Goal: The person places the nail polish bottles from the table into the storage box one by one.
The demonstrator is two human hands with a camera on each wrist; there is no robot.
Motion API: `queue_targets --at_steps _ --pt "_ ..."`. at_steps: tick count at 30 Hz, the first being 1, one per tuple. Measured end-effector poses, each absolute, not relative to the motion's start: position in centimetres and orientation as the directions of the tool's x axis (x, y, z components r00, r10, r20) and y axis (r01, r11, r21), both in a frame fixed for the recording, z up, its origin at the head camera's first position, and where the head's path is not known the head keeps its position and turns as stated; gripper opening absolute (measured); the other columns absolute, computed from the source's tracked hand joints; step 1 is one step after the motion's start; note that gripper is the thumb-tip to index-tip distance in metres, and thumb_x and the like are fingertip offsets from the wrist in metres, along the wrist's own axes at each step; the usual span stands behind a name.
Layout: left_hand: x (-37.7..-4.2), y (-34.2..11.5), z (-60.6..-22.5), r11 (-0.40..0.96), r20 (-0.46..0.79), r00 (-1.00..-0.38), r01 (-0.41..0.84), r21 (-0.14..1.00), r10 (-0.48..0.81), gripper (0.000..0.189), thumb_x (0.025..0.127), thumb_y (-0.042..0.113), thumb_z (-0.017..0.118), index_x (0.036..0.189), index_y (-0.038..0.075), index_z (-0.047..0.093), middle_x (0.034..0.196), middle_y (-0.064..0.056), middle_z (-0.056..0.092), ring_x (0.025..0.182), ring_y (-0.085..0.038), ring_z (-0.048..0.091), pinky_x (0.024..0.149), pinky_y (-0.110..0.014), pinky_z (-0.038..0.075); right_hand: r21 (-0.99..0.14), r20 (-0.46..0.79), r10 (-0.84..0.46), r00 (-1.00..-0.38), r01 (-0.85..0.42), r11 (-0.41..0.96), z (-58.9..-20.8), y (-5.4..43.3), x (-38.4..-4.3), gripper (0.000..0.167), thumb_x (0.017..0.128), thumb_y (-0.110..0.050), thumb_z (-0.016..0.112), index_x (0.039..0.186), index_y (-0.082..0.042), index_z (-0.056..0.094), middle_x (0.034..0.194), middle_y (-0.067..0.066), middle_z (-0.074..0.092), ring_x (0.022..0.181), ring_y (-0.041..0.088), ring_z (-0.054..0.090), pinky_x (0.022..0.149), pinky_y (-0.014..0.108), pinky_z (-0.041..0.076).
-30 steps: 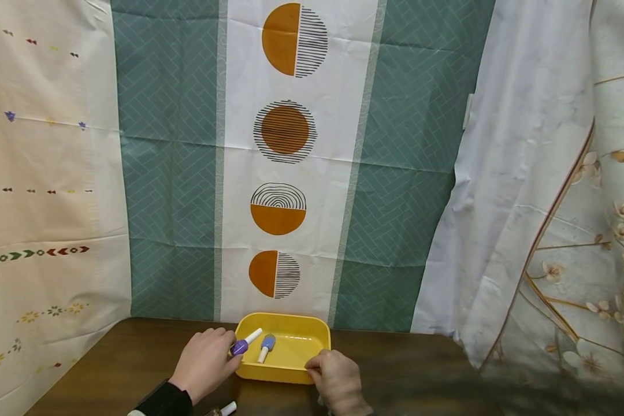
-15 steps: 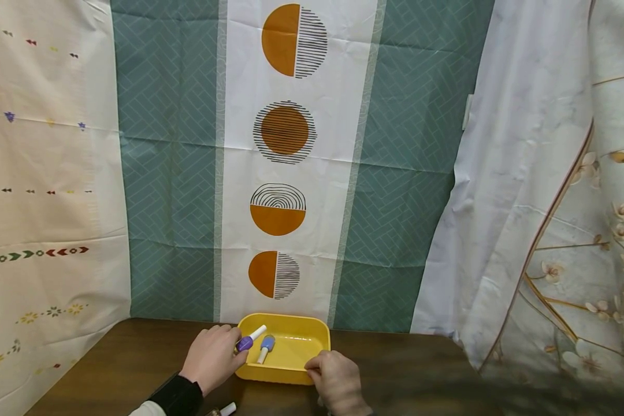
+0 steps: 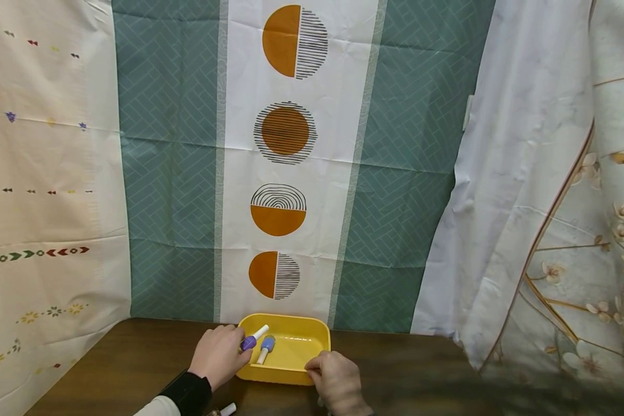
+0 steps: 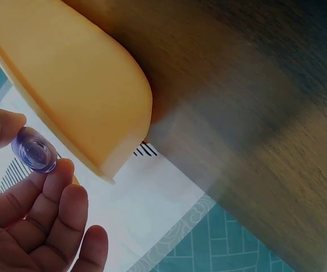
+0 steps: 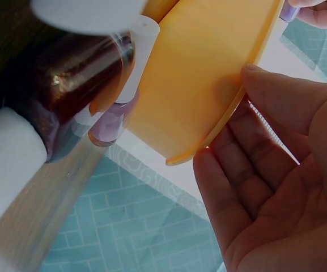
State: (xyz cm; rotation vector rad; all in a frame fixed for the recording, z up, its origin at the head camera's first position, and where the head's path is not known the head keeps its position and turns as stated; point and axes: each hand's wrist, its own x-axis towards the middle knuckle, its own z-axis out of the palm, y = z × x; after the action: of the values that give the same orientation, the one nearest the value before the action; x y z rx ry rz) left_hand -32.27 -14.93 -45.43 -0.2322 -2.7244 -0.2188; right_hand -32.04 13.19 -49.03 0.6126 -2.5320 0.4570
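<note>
My left hand (image 3: pixel 219 356) pinches a purple nail polish bottle (image 3: pixel 248 343) between thumb and fingers, its white cap pointing up and right. The bottle is over the left side of a yellow tray (image 3: pixel 304 352); in the left wrist view the bottle's base (image 4: pixel 34 150) faces the camera, beside the tray's rim. Inside the tray lies a blue nail polish bottle (image 3: pixel 267 343) with its white cap toward me. My right hand (image 3: pixel 335 378) grips the tray's near right rim, thumb on one side and fingers on the other.
Near the tray's front, the right wrist view has a dark red nail polish bottle (image 5: pixel 75 76) and a mauve one (image 5: pixel 112 122), both white-capped. A white cap (image 3: pixel 229 409) shows at the head view's bottom edge. Patterned curtains (image 3: pixel 286 173) hang behind the brown table (image 3: pixel 405 364).
My left hand has shifted a little to the right, carrying the purple nail polish bottle further over the tray. The right hand stays on the rim, and the tray has barely moved.
</note>
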Motion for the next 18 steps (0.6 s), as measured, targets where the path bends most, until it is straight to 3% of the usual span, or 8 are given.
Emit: queue_targets --at_steps 8,18 --pt "-33.1 -14.6 -45.8 0.98 0.382 -0.917 0.169 0.108 0.116 0.033 0.088 0.035 0.092 0.091 0.008 0.073 0.075 -0.001 0.058 0.071 -0.022 0.055 0.072 -0.046 0.054 -0.186 0.533 -0.342 -0.774 -0.502 0.845 -49.1 13.2 -32.2 0.013 0.083 -0.026 0.097 0.086 -0.033 0.087 0.08 -0.019 0.068 0.074 0.003 0.062 0.066 0.026 0.055" --pt "-33.6 -13.9 -46.6 0.978 0.458 -0.877 0.196 0.067 0.144 0.036 0.085 0.03 0.09 0.073 0.014 0.06 0.067 0.0 0.051 0.066 -0.023 0.055 0.069 -0.047 0.047 -0.182 0.52 -0.341 -0.783 -0.491 0.852 -49.2 13.1 -32.4 0.011 0.083 -0.025 0.096 0.086 -0.032 0.087 0.079 -0.02 0.067 0.074 0.001 0.061 0.067 0.026 0.055"
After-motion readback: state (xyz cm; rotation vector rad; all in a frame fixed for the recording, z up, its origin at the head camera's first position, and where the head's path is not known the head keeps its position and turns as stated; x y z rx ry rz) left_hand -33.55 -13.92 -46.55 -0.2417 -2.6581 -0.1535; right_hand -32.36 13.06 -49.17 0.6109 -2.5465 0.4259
